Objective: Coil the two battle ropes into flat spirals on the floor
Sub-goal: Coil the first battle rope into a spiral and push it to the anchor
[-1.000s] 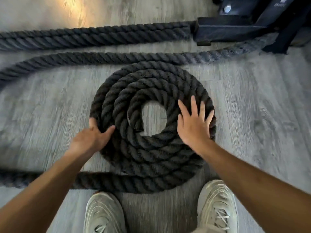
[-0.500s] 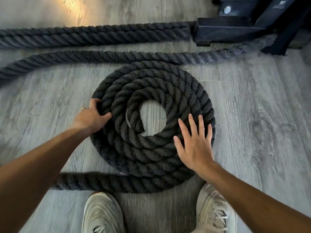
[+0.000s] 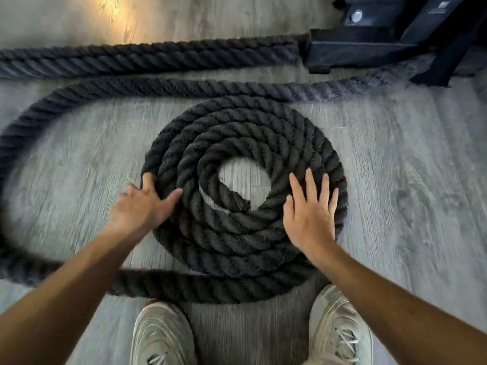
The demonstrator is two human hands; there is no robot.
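Note:
A thick black battle rope lies coiled in a flat spiral (image 3: 237,233) of several turns on the grey wood floor, with its cut end at the open centre. My left hand (image 3: 143,204) grips the outermost turn at the spiral's left edge, thumb on top. My right hand (image 3: 308,214) rests flat on the right side of the spiral, fingers spread. The rope's loose tail (image 3: 210,288) leaves the bottom of the spiral, sweeps left in a wide blurred loop (image 3: 15,143) and runs back across the top. A second rope (image 3: 158,59) lies straight beyond it.
A black machine base (image 3: 355,48) stands at the back right, where both ropes lead. My two pale sneakers (image 3: 163,335) (image 3: 340,325) stand just behind the loose tail. Grey plank floor (image 3: 408,206) lies to the right of the spiral.
My left hand rose along the coil's left edge, then dropped back a little; my right slid down, then up. The loose tail has swung into a wide loop at the left.

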